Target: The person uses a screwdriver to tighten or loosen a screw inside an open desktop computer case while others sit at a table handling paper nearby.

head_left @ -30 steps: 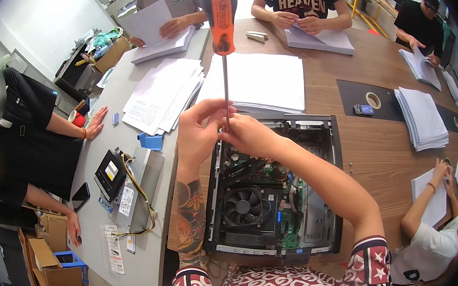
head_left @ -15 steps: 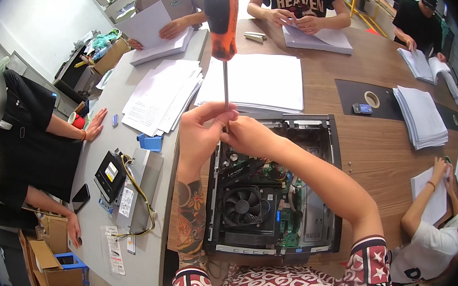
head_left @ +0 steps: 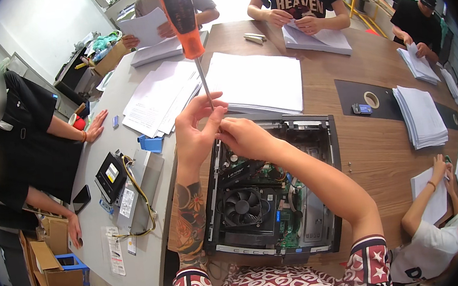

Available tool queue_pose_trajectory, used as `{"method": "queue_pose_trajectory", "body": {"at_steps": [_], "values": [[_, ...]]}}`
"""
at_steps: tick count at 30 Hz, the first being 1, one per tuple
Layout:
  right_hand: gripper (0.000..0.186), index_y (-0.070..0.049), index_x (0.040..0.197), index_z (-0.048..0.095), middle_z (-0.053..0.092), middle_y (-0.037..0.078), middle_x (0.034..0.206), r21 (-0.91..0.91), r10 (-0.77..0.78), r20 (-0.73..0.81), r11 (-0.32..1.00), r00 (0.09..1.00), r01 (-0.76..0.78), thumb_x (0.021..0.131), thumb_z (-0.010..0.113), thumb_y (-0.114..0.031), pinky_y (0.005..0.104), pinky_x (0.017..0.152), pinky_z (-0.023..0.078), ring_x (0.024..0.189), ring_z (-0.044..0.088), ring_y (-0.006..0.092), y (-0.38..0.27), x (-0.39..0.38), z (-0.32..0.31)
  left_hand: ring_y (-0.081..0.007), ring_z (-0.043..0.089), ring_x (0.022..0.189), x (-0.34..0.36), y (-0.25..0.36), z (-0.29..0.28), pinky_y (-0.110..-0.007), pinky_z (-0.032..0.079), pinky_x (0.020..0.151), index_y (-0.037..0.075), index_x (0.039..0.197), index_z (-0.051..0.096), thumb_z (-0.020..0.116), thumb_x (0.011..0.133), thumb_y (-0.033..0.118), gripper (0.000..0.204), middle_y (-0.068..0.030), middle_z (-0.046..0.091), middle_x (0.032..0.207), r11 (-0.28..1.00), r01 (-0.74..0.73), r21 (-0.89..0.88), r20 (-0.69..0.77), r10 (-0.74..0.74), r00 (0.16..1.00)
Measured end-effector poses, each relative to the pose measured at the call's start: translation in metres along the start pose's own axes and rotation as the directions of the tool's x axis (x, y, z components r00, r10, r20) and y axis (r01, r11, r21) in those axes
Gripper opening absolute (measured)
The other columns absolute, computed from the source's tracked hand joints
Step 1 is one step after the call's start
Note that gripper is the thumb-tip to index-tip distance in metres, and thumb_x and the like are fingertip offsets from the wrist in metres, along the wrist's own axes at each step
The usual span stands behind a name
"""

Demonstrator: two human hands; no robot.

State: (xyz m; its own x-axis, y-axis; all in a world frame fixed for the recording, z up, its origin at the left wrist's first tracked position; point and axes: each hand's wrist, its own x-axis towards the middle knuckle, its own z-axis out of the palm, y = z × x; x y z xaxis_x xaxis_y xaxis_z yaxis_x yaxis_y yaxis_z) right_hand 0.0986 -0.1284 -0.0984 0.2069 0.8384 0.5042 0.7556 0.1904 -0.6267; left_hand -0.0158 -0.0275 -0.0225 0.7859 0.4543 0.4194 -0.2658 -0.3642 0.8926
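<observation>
Upright and tipped a little to the left, a screwdriver (head_left: pixel 182 22) with an orange-and-black handle rises above my hands. My left hand (head_left: pixel 195 135) pinches its thin metal shaft between the fingers. Pressed against it, my right hand (head_left: pixel 248 135) has its fingertips closed at the shaft's lower end; the tip and anything else they hold are hidden. Beneath my hands and right forearm lies an opened desktop computer case (head_left: pixel 337 187), showing a black cooling fan (head_left: pixel 242 207) and a green circuit board (head_left: pixel 290 237).
A metal power supply (head_left: pixel 134 197) with cables and a black drive (head_left: pixel 111 176) lie on the grey table at left, near a phone (head_left: pixel 81 198). Paper stacks (head_left: pixel 256 84) lie beyond the case. Tape (head_left: pixel 371 99) sits at right. Several people stand or sit around.
The screwdriver's handle has swung left, so the tool leans more. My hands have shifted slightly left with it. The computer case has not moved.
</observation>
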Motion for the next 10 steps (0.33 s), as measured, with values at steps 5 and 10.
{"method": "queue_pose_trajectory", "body": {"at_steps": [5, 10], "values": [[0.02, 0.002, 0.095, 0.053, 0.061, 0.021, 0.085, 0.045, -0.011, -0.066, 0.999, 0.998, 0.014, 0.098, 0.057, -0.017, 0.0484, 0.07, 0.048, 0.081, 0.062, 0.0418, -0.014, 0.007, -0.01, -0.019, 0.069, 0.095, -0.002, 0.005, -0.002, -0.032, 0.051, 0.088, 0.0, 0.123, 0.064, 0.065, 0.093, 0.011, 0.032, -0.0127, 0.071, 0.103, 0.994, -0.089, -0.061, -0.055, 0.085, 0.995], [0.017, 0.001, 0.099, 0.054, 0.062, 0.023, 0.089, 0.069, -0.016, -0.135, 0.997, 0.991, 0.025, 0.098, 0.058, -0.015, 0.0475, 0.071, 0.048, 0.082, 0.063, 0.0416, -0.021, 0.007, -0.029, -0.0208, 0.067, 0.104, -0.001, 0.003, -0.005, -0.034, 0.049, 0.094, 0.0, 0.124, 0.064, 0.065, 0.093, 0.015, 0.035, -0.0146, 0.071, 0.107, 0.992, -0.024, -0.127, -0.01, 0.023, 1.0]]}}
